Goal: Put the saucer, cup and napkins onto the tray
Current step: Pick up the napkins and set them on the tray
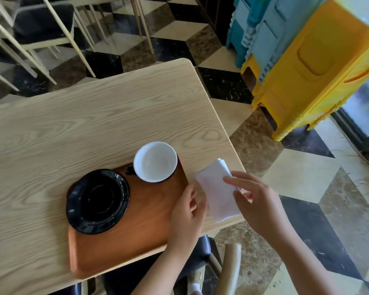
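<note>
A brown wooden tray [141,239] lies near the front edge of the light wooden table [73,124]. A black saucer [97,201] sits on the tray's left part. A cup [155,161], white inside with a dark handle, stands on the tray's far right corner. White folded napkins [216,188] lie on the table just right of the tray. My right hand [254,201] rests fingertips on top of the napkins. My left hand [188,211] touches their left edge, over the tray's right rim. Whether either hand has a full grip on them is unclear.
The table's right edge runs close beside the napkins. A chair [230,262] with a dark seat stands below the front edge. Yellow and blue plastic stools [307,60] are stacked at the right. More chairs [41,28] stand at the far left.
</note>
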Available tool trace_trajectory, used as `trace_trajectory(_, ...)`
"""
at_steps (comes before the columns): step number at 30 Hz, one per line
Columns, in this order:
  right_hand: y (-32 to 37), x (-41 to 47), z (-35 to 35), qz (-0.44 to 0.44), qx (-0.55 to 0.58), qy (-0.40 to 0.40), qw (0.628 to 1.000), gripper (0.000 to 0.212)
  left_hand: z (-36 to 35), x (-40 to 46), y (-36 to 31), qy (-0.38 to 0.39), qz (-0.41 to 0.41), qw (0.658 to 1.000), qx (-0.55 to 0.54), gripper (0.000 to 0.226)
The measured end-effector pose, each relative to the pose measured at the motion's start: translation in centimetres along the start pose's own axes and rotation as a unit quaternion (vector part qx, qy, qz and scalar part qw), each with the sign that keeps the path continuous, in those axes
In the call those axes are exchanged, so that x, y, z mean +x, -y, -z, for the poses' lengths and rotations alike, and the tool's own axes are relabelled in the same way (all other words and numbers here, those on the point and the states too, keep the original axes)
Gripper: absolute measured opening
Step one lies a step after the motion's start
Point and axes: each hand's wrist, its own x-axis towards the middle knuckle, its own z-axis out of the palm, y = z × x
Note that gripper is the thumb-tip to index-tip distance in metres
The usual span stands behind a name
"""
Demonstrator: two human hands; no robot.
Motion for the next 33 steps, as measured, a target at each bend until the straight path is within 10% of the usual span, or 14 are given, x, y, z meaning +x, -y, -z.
trace_trajectory(6,1.9,-1.0,0.0,-0.032,0.215,0.034,0.975,0.048,3.3,-1.4,1.2,0.031,0.154,0.968,-0.198,0.075)
trace_trajectory(20,4.6,-2.4,-6.3,-0.085,0.311,0.101,0.941,0.044,7.2,-4.6,3.1,-0.009,0.191,0.918,-0.346,0.052)
trace_trajectory(33,0.5,-1.5,-10.1,-0.019,-0.027,0.108,0.994,0.038,9.0,-4.3,3.9,-0.138,0.102,0.985,-0.019,0.055)
